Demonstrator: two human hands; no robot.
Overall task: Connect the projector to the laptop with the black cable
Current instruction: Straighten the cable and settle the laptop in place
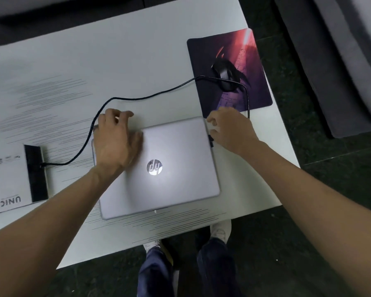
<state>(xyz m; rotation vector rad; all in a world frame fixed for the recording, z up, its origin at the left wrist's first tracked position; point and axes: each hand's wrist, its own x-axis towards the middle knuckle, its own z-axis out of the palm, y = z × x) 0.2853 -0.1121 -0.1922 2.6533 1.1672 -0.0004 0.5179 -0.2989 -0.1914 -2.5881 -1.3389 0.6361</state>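
A closed silver laptop (pixel 171 168) lies on the white table (pixel 120 61). A white projector (pixel 9 179) with a black end face sits at the left edge. The black cable (pixel 141 97) runs from the projector's black face, loops behind the laptop and over the mouse pad, then drops to the laptop's right side. A black plug (pixel 211 140) sits at the laptop's right edge. My left hand (pixel 116 140) rests flat on the laptop's far left corner. My right hand (pixel 229 129) is at the right edge, fingers curled by the plug; the grip itself is hidden.
A purple and red mouse pad (pixel 253 67) with a black mouse (pixel 225 77) lies at the back right, overhanging the table's right edge. The cable crosses it. My legs and white shoes show below the table's near edge. A grey seat stands at the right.
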